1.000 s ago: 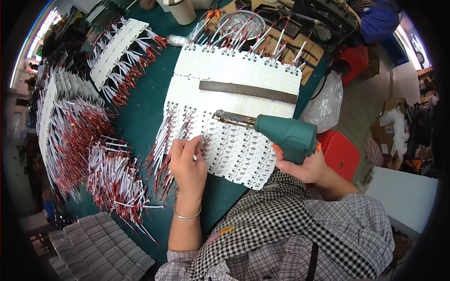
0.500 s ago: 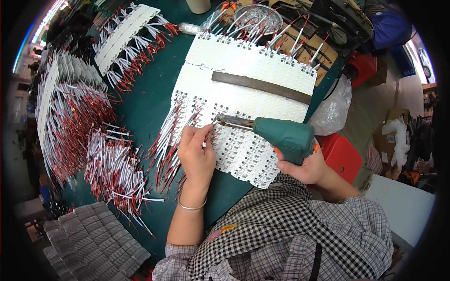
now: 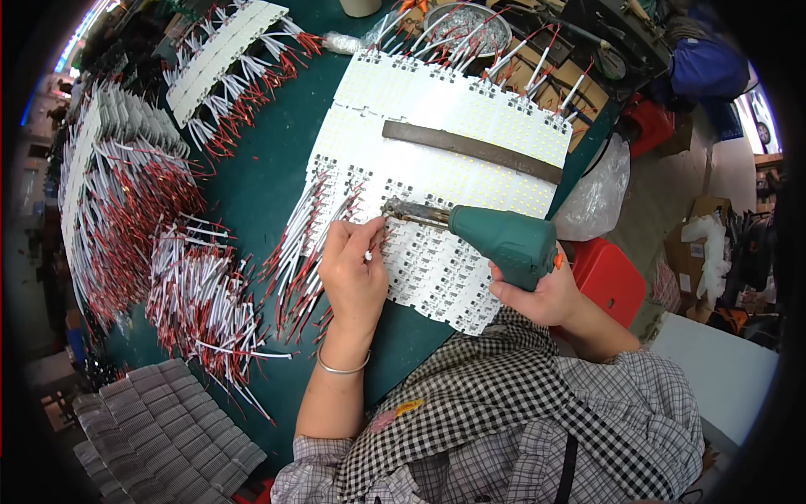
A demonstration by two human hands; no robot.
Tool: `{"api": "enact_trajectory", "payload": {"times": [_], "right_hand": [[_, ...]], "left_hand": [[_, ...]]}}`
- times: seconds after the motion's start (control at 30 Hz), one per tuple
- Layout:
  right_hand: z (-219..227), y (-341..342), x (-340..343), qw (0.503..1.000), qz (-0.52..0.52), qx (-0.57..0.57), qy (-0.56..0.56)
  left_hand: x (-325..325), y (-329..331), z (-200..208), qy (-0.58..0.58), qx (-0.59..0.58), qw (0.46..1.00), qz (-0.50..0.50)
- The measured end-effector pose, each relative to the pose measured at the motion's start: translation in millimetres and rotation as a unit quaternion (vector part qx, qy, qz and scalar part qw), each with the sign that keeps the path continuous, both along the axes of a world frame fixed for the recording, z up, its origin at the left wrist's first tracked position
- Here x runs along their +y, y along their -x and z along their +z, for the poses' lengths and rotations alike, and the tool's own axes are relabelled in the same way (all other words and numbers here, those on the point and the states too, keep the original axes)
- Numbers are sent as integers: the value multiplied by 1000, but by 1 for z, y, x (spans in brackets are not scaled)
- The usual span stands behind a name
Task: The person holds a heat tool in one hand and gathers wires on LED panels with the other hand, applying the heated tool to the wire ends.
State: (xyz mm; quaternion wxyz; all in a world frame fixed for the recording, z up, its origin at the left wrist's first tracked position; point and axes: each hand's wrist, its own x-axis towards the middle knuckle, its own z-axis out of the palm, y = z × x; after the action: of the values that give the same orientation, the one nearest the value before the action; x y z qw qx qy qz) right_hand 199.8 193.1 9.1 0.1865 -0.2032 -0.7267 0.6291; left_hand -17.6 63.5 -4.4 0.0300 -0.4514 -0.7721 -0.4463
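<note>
A sheet of white LED circuit boards [image 3: 437,92] lies on the green table, a dark flat bar [image 3: 470,151] across it. My right hand [image 3: 544,294] grips a green soldering gun [image 3: 508,244] by its handle. The metal tip points left and meets the boards' solder pads, close to my left fingertips. My left hand [image 3: 354,269] is pinched closed at that spot on a thin wire, whose white end [image 3: 368,255] shows between the fingers; the rest is mostly hidden. Left of this hand, several white-and-red wires [image 3: 290,231] fan out from the boards' left columns.
Boards with dense wires [image 3: 126,218] stand at the left, beside a loose wire pile [image 3: 206,294]. Another wired board strip [image 3: 222,59] lies farther back. Grey ribbed pieces [image 3: 172,420] are stacked near left. A metal bowl [image 3: 487,42] sits behind the boards; a red stool [image 3: 609,281] stands at right.
The soldering gun and right hand have shifted very slightly left. The left hand keeps its pinch at nearly the same place; the whole view has tilted a little.
</note>
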Motion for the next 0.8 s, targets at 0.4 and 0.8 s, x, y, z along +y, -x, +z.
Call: {"api": "enact_trajectory", "payload": {"times": [0.4,0.8], "right_hand": [[16,-7,3,987,-42,20,156],[12,-23,2,988,-29,21,153]], "left_hand": [[-2,0,2,16,14,1000,-11],[-1,6,2,17,-44,998,-43]]}}
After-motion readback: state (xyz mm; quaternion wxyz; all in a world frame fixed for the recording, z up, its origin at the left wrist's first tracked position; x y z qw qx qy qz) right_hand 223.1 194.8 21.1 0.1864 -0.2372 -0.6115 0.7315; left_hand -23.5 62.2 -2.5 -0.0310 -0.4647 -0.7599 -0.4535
